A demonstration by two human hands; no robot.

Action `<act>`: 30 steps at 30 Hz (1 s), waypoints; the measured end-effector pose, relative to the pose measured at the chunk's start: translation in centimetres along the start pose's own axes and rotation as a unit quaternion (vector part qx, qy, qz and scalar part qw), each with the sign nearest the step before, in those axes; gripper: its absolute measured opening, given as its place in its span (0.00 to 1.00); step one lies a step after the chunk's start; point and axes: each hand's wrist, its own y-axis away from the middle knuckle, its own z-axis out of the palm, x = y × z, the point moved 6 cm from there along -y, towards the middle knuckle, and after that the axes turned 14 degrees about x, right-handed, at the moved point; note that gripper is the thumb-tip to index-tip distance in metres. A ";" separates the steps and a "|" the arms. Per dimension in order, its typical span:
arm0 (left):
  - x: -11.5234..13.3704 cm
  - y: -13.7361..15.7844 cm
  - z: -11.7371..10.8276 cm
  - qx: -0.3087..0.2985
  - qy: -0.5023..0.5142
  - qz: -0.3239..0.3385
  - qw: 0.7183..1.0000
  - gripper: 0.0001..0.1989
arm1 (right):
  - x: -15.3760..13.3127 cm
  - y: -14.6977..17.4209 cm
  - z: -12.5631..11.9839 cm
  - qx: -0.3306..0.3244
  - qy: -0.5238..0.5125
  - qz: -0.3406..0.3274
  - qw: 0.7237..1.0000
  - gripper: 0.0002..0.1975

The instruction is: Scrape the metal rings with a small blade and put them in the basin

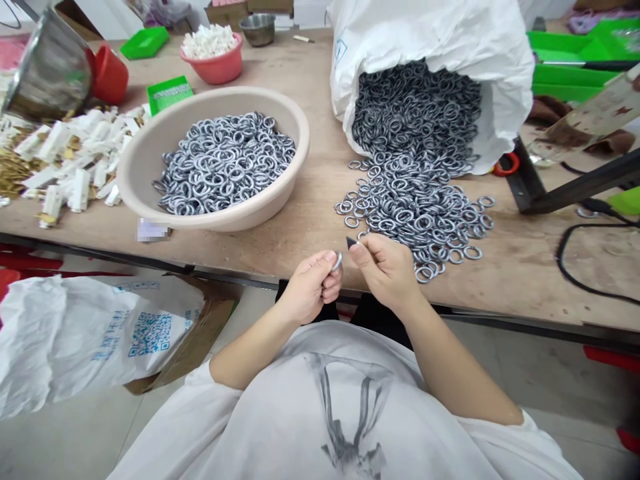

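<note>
Between thumb and fingers, my left hand [314,283] pinches one grey ring [337,261] over the table's front edge. My right hand [387,270], just to its right, is closed on a small dark blade-like piece [351,243], whose pointed tip shows beyond the thumb; the rest of it is hidden. Beyond the right hand, a loose pile of grey rings [420,207] spreads over the wooden table. The pile spills from a white sack [345,100] lying on its side. Left of it stands a beige basin [295,157] holding many similar rings [230,160].
White plastic pieces [80,190] lie heaped at the left beside a tilted metal bowl [55,67]. A red bowl [215,70] of white parts stands farther back. A black metal bracket [530,183] and cable [560,253] are at right. Below left hangs a white printed sack [65,333].
</note>
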 end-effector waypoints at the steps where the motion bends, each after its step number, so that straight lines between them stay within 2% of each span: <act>1: 0.1 -0.1 -0.2 0.010 0.010 0.001 1.000 0.24 | -0.5 0.1 0.1 -0.009 -0.009 -0.015 1.000 0.23; 5: 0.1 -0.4 -0.6 0.043 0.039 -0.006 0.998 0.24 | -2.2 0.9 0.6 -0.040 -0.006 -0.069 0.997 0.22; 11: 0.0 -0.4 -0.8 0.046 0.038 -0.008 0.998 0.24 | -2.6 1.2 0.8 -0.049 0.001 -0.085 0.995 0.21; 14: 0.0 0.1 -0.6 0.023 0.022 0.001 0.999 0.24 | -1.2 0.5 1.1 -0.059 0.010 -0.042 0.997 0.23; 17: 0.0 0.5 -0.1 -0.018 -0.007 0.004 1.000 0.25 | 0.9 -0.4 1.0 -0.031 0.046 0.034 0.998 0.25; 19: 0.2 0.4 -0.3 -0.011 -0.009 0.012 1.000 0.24 | 1.3 -0.8 1.0 -0.017 0.041 0.045 0.998 0.25; 24: 0.8 -0.7 -1.6 0.062 0.019 0.040 0.997 0.22 | -1.1 0.1 1.7 -0.060 -0.021 -0.045 0.997 0.23; 27: 0.7 -0.9 -1.8 0.074 0.034 0.041 0.996 0.22 | -2.1 0.7 1.8 -0.071 -0.007 -0.079 0.994 0.23; 30: 0.6 -0.7 -1.7 0.072 0.041 0.035 0.996 0.22 | -2.2 0.7 1.7 -0.067 0.008 -0.083 0.994 0.24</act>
